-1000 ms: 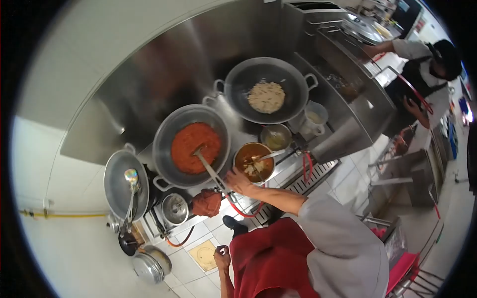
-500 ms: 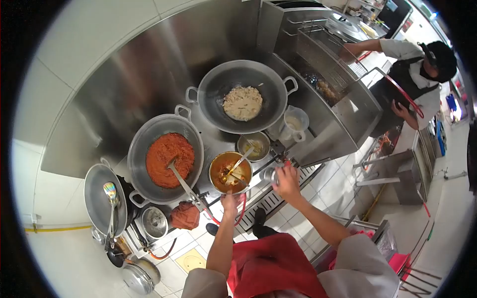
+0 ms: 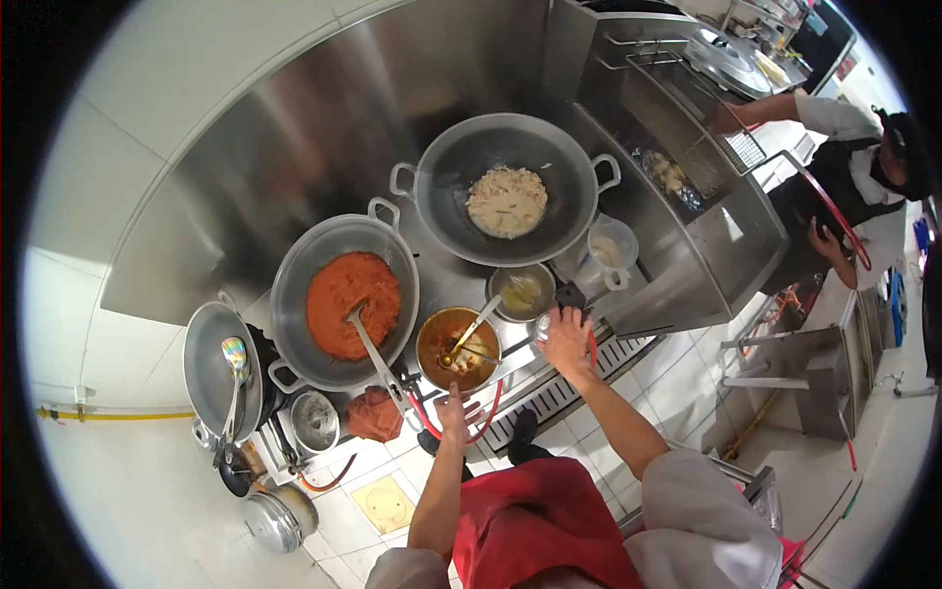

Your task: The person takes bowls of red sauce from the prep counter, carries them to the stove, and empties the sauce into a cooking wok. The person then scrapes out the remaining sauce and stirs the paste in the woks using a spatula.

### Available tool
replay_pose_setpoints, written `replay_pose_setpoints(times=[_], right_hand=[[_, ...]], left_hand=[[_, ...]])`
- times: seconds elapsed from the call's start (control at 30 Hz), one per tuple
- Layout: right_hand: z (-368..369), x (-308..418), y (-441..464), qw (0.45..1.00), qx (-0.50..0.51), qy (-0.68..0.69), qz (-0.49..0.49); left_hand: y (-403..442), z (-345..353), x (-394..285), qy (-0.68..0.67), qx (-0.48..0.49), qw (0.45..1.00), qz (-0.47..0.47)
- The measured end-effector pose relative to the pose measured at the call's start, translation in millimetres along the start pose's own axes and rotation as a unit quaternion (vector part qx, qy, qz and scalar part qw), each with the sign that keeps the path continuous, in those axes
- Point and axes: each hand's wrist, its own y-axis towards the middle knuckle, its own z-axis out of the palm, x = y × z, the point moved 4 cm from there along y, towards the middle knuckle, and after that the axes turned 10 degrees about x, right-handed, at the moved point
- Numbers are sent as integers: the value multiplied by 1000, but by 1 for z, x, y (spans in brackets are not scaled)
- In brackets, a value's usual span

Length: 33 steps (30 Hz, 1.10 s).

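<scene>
The bowl just beyond the left hand, grip unclear, could tip if nudged. A loose hold could let the right hand's pinched container fall.

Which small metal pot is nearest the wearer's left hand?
The golden-looking pot, just past the left hand; the silver pot to its left and silver bowl beyond are farther.

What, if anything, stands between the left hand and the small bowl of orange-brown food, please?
Nothing visible does: the left hand is at the near rim of the small bowl, its thumb apparently touching. The utensil handle inside points away.
</scene>
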Motion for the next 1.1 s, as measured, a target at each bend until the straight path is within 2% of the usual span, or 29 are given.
replay_pose_setpoints(times=[0.07, 0.13, 0.2, 0.23, 0.27, 0.3, 0.33, 0.37, 0.4, 0.43, 0.47, 0.5, 0.53, 0.6, 0.67, 0.7, 0.73, 0.8, 0.83, 0.87, 0.9, 0.93, 0.97, 1.0, 1.07, 1.1], right_hand=[[-12, 6, -8, 1000, -22, 12, -8], [-28, 14, -24, 998, -47, 22, -19], [-51, 27, -55, 988, -107, 89, -70], [-60, 34, -73, 988, -90, 96, -82], [-53, 37, -92, 986, -48, 124, -100], [-43, 39, -112, 981, -5, 152, -119], [-21, 38, -130, 952, 108, 230, -168], [4, 38, -144, 903, 222, 300, -213], [20, 43, -158, 834, 359, 366, -205], [-3, 69, -165, 836, 333, 396, -183], [-34, 107, -169, 835, 306, 429, -160], [-44, 140, -160, 864, 227, 400, -207], [-54, 173, -153, 883, 147, 367, -252], [-52, 245, -136, 923, 37, 229, -307], [-21, 295, -115, 941, 100, 193, -261], [9, 307, -99, 933, 130, 232, -243], [10, 315, -97, 934, 127, 230, -241], [4, 317, -87, 955, 90, 225, -169], [-9, 314, -94, 951, 69, 217, -211], [-27, 312, -105, 944, 48, 208, -253], [-41, 313, -117, 946, 47, 202, -251], [-52, 313, -132, 965, 52, 117, -229], [-57, 319, -139, 976, 56, 32, -206], [-57, 331, -139, 978, 57, 26, -200], [-49, 352, -137, 980, 78, -58, -176], [-38, 359, -125, 985, 97, -38, -135]], left_hand=[[-11, -4, 2, 19, -50, 999, 7], [-27, -14, 13, 32, -49, 998, 1], [-47, -39, 35, 95, 10, 995, 23], [-49, -69, 59, 195, 50, 978, 48], [-56, -101, 79, 293, 89, 949, 72], [-83, -122, 84, 424, 108, 893, 105], [-111, -144, 90, 545, 122, 818, 133], [-131, -177, 107, 580, 150, 795, 100], [-145, -201, 119, 611, 175, 769, 67], [-159, -209, 105, 605, 161, 777, 68], [-177, -219, 81, 497, 128, 858, 36], [-197, -232, 63, 379, 93, 921, 3], [-163, -278, 81, 396, 112, 908, 75], [-183, -266, 30, 280, 48, 959, 14], [-173, -280, 19, 261, 25, 964, 44], [-161, -293, 12, 251, 7, 965, 69], [-146, -309, 15, 272, -1, 957, 100], [-119, -345, 18, 304, -31, 945, 114], [-117, -357, 13, 300, -25, 947, 113], [-115, -371, 7, 178, -40, 979, 93], [-112, -384, 3, 54, -55, 995, 69], [-107, -398, -5, 51, -50, 995, 65], [-102, -415, -18, 140, -115, 980, 85], [-97, -427, -35, 231, -177, 951, 105], [-98, -430, -87, 324, -198, 902, 205], [-101, -428, -116, 406, -224, 856, 230]])
